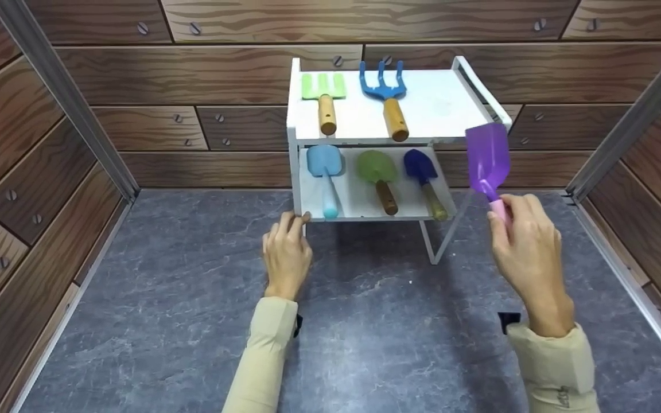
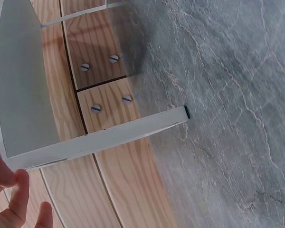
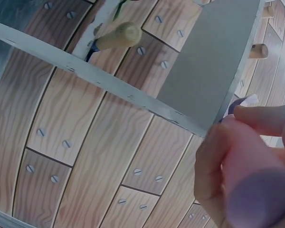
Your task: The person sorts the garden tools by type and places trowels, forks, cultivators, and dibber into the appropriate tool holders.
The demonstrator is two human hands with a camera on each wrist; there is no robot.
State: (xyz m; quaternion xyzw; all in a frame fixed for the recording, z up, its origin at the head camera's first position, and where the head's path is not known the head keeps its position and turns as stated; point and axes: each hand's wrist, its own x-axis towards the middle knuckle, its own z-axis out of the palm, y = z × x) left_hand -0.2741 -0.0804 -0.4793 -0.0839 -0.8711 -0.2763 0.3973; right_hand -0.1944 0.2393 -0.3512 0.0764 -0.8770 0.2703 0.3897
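Note:
My right hand (image 1: 528,246) grips the pink handle (image 3: 256,175) of a hand trowel with a purple blade (image 1: 488,158). The blade points up, beside the right front of a white two-tier rack (image 1: 434,109). With curled fingers, my left hand (image 1: 287,252) holds the rack's left front corner at the lower shelf; in the left wrist view its fingertips (image 2: 20,178) meet the white frame. On the top shelf lie a light green rake (image 1: 323,86) and a blue hand fork (image 1: 385,86). The lower shelf carries a light blue shovel (image 1: 325,160), a green trowel (image 1: 376,166) and a dark blue trowel (image 1: 420,166).
The rack stands on a grey marbled floor (image 1: 193,321) against a wood-patterned back wall (image 1: 238,74). Similar panels rise at both sides, with metal strips (image 1: 72,97) at the corners. A white side rail (image 1: 482,92) edges the top shelf at right.

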